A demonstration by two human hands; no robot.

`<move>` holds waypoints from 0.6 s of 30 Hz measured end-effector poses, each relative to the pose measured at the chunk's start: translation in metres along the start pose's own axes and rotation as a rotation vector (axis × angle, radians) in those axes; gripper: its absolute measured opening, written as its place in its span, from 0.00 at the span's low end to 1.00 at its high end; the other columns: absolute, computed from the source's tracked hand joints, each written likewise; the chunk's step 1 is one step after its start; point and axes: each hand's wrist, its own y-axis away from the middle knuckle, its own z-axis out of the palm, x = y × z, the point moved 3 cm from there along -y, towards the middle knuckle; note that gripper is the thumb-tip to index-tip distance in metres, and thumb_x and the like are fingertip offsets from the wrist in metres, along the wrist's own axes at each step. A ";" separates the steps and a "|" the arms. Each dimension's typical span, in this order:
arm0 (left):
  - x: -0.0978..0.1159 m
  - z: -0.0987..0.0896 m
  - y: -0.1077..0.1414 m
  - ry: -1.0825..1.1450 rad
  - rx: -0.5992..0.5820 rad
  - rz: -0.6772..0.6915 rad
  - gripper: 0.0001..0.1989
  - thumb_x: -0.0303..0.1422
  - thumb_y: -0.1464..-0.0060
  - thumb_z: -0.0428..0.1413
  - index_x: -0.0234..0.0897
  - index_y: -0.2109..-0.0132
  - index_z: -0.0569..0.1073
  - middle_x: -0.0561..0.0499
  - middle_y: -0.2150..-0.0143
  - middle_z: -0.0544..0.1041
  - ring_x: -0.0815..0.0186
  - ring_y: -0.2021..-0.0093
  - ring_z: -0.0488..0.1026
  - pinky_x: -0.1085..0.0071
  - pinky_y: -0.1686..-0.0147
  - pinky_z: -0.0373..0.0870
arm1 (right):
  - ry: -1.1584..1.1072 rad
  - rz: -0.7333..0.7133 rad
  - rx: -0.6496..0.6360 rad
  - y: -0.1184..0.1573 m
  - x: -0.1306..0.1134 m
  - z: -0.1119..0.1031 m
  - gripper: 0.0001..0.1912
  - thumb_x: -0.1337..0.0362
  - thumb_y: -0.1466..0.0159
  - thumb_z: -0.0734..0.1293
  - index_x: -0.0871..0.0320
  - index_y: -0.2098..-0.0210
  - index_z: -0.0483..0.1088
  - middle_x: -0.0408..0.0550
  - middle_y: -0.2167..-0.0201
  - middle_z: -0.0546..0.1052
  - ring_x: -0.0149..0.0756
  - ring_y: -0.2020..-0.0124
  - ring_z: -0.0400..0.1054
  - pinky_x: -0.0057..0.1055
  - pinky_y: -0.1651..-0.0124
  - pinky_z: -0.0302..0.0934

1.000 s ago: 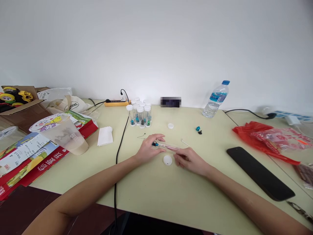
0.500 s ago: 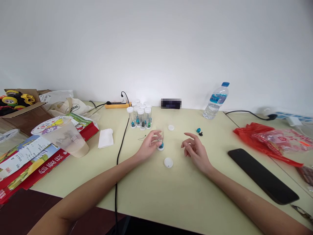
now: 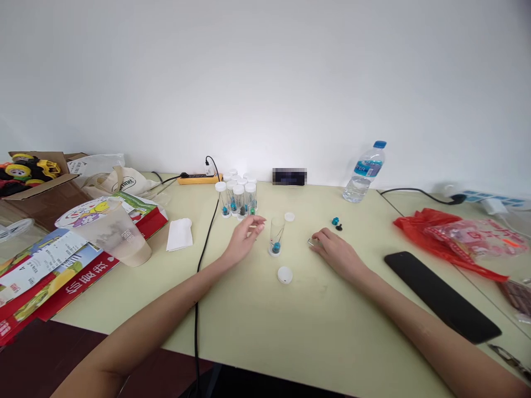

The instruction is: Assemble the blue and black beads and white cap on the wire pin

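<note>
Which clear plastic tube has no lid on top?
The clear plastic tube standing alone between the left hand and right hand. Its top is open; the clustered tubes have round white lids.

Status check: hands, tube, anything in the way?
Left hand open, empty, beside the uncapped tube. Right hand down at a small metal piece, grip unclear. Tube upright, blue piece inside. White cap in front.

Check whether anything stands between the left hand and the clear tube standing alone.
Nothing visible stands between the left hand and the clear tube. Two loose white caps lie off that line: the near cap and the far cap.
</note>
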 end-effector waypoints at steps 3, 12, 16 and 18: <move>-0.007 -0.021 -0.015 -0.367 -0.067 0.029 0.08 0.33 0.44 0.49 0.37 0.60 0.71 0.48 0.60 0.73 0.64 0.62 0.70 0.69 0.63 0.67 | 0.222 -0.092 -0.036 0.002 -0.007 0.000 0.09 0.70 0.34 0.55 0.59 0.67 0.65 0.50 0.67 0.70 0.37 0.66 0.66 0.29 0.69 0.56; -0.029 -0.035 -0.014 -0.740 -0.376 0.065 0.07 0.23 0.54 0.52 0.38 0.75 0.69 0.48 0.70 0.72 0.59 0.66 0.67 0.68 0.69 0.60 | 0.468 -0.096 -0.097 0.006 -0.017 -0.004 0.15 0.86 0.47 0.58 0.63 0.69 0.67 0.52 0.72 0.70 0.37 0.74 0.64 0.30 0.76 0.46; -0.025 -0.028 -0.009 -0.819 -0.401 0.089 0.09 0.20 0.53 0.48 0.38 0.74 0.67 0.47 0.70 0.70 0.60 0.66 0.66 0.69 0.70 0.58 | 0.481 -0.082 -0.097 0.007 -0.020 -0.005 0.15 0.86 0.47 0.58 0.63 0.70 0.67 0.51 0.72 0.70 0.37 0.75 0.64 0.31 0.76 0.46; -0.022 -0.024 -0.006 -0.848 -0.393 0.099 0.09 0.21 0.50 0.46 0.37 0.72 0.66 0.47 0.70 0.69 0.60 0.65 0.65 0.68 0.69 0.59 | 0.484 -0.076 -0.091 0.007 -0.021 -0.005 0.15 0.85 0.45 0.57 0.63 0.69 0.67 0.51 0.73 0.70 0.37 0.74 0.64 0.31 0.75 0.47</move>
